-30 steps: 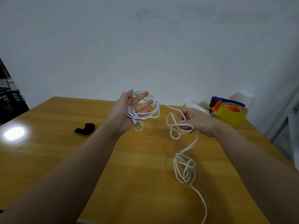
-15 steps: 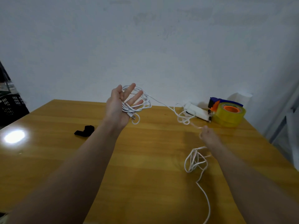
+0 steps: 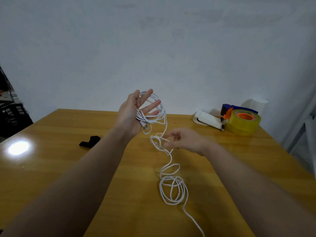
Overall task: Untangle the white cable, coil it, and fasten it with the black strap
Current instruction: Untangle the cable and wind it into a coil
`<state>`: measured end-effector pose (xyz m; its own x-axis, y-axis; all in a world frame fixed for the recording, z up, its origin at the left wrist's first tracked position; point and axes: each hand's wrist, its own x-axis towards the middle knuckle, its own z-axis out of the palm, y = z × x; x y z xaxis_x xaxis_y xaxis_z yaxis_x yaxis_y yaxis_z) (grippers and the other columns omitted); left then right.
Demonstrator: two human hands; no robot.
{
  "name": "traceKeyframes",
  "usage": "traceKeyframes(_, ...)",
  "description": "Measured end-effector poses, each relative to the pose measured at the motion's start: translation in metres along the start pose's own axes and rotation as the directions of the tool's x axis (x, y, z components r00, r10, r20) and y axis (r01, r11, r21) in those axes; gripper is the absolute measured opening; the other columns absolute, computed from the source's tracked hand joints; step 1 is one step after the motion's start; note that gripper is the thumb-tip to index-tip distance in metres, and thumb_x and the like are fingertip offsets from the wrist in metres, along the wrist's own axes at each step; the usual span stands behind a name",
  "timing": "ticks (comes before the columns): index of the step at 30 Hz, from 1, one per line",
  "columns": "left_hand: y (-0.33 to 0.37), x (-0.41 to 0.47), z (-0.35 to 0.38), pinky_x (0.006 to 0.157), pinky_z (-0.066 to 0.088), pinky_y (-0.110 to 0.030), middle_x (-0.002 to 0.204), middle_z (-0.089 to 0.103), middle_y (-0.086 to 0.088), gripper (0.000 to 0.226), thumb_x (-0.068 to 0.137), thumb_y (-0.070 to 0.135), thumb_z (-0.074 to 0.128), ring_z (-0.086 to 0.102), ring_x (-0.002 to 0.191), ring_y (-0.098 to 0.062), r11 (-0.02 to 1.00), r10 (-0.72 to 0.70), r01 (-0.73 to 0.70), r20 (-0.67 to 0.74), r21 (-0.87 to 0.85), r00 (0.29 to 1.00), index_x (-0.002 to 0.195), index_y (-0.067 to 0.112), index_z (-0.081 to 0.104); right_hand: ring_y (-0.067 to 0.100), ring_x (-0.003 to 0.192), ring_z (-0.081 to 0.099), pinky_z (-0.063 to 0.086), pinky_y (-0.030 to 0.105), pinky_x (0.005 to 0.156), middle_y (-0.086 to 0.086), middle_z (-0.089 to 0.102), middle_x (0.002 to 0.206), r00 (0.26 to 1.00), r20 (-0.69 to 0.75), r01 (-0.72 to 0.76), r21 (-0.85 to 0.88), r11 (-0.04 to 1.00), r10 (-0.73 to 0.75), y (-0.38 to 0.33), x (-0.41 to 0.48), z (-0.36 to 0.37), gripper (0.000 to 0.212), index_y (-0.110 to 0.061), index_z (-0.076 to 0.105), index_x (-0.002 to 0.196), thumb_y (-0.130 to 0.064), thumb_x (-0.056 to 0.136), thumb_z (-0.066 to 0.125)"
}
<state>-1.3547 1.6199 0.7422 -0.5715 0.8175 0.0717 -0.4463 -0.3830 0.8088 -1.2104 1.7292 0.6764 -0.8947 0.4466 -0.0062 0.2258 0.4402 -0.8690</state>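
— On the near side of the table (image 3: 68, 194), around five o'clock, what lies there?
— Loose cable (image 3: 172, 189): a heap of overlapping loops, its tail running off the bottom of the view. From the heap a strand climbs toward twelve o'clock to the right hand (image 3: 184, 140).
— What is that hand doing?
— It is blurred, but its fingertips (image 3: 168, 136) look pinched on a small knot of loops hanging in the air.
— And the left hand (image 3: 131, 115)?
— Raised just beyond, at eleven o'clock from the right one, palm up, fingers spread and straight. Several wound turns hang round them, and the plug (image 3: 145, 127) dangles below the palm.
— So which step is this?
— Untangling and coiling together, I'd judge. Part of the cable is wound; the knot and the heap are not. Next the knot needs picking or shaking free. Then a clean length can go over the left fingers without dragging the heap into a tighter snarl.
— The strap (image 3: 89, 141)?
— Lying untouched on the table at ten o'clock, well apart from both hands.
— Any containers?
— Only a black crate (image 3: 13, 115) off the table at nine o'clock; I can't tell what it holds. Far off at two o'clock a dispenser (image 3: 239, 107) carries a roll of yellow tape (image 3: 246, 124), with a white pad (image 3: 205, 119) just beside it.
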Motion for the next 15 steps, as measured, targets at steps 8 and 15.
traceKeyframes(8, 0.009, 0.0, -0.001, 0.058, 0.057, -0.031, 0.121, 0.068, -0.002, 0.017, 0.101, 0.025, 0.041, 0.071, 0.092, -0.031, 0.994, 0.048, -0.056, -0.084, -0.091, 0.995, 0.088, 0.014, 0.045, 0.008, 0.054, 0.036, 0.032, 0.019, 0.051, -0.003, 0.043, 0.062, 0.859, -0.5, -0.072, 0.1, 0.992, 0.113, 0.038, 0.005, 0.0, 0.019, -0.011, 0.054, 0.076, -0.019, 0.091, 0.06)
traceKeyframes(15, 0.029, 0.003, -0.025, 0.06, 0.057, -0.03, 0.124, 0.066, -0.001, 0.026, 0.101, 0.028, 0.039, 0.071, 0.096, -0.028, 0.959, 0.181, -0.21, -0.157, -0.189, 0.971, 0.084, 0.012, 0.049, 0.012, 0.035, 0.045, 0.033, 0.013, 0.027, 0.011, 0.048, 0.056, 0.449, -0.398, -0.113, 0.863, 0.493, 0.8, 0.126, -0.022, -0.03, 0.024, -0.004, 0.047, 0.069, 0.003, 0.092, 0.047)
